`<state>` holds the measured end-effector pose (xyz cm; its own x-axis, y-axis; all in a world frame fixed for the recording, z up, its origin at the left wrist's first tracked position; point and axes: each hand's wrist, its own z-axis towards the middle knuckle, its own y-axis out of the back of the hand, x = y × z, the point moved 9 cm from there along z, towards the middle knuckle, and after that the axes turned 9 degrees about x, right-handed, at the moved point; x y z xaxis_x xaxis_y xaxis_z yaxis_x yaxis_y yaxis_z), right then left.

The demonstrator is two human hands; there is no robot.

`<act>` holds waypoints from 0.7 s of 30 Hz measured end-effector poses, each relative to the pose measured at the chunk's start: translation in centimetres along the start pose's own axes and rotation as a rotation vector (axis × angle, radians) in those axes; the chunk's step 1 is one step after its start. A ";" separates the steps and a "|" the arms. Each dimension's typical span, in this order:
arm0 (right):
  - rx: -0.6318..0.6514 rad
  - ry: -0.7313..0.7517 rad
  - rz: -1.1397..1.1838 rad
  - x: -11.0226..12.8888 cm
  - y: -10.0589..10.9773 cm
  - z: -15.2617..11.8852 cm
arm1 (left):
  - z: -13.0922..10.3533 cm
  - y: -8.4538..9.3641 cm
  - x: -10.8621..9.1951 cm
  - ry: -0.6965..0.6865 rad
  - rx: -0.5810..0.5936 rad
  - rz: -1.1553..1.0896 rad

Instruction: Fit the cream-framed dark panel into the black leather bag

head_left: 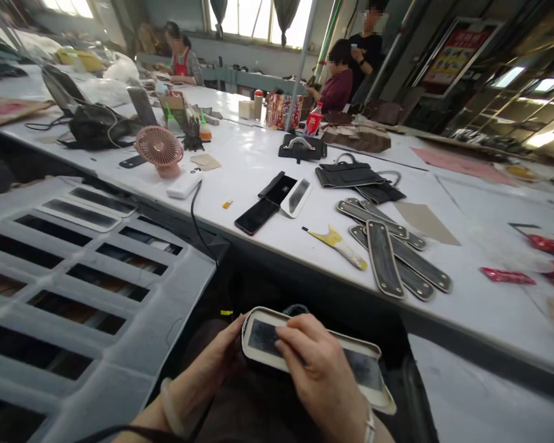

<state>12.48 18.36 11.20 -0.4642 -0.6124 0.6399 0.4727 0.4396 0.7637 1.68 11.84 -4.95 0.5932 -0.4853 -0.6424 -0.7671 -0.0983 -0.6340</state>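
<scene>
The right hand [316, 357] hides the middle of a pale-rimmed bag panel [258, 355] below the table [244, 151] edge. Its thumb and fingertips press together on the dark strip [362, 367]; the left hand [228, 347] grips one end, fingers mostly hidden.

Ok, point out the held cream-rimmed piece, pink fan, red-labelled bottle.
Cream-rimmed piece [261, 338]: head view, dark inner panel.
Pink fan [159, 146]: head view, front grille.
Red-labelled bottle [313, 123]: head view, label.

The held cream-lined case [264, 338] looks matt, the tabletop [244, 151] glossy.
</scene>
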 end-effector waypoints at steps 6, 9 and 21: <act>0.207 -0.116 -0.061 0.5 -4.4 3.3 | -0.8 -1.8 -0.7 0.086 0.035 -0.143; 0.223 -0.152 -0.038 -0.3 -4.7 3.0 | -1.5 -2.4 -1.9 0.077 0.028 -0.043; 0.207 -0.149 -0.028 -0.5 -5.6 2.3 | -2.2 -1.0 -4.0 -0.151 -0.126 0.347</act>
<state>8.38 17.70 6.81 -0.5873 -0.5292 0.6124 0.3022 0.5585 0.7724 -0.44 11.96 -0.77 0.3156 -0.3760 -0.8712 -0.9466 -0.0615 -0.3164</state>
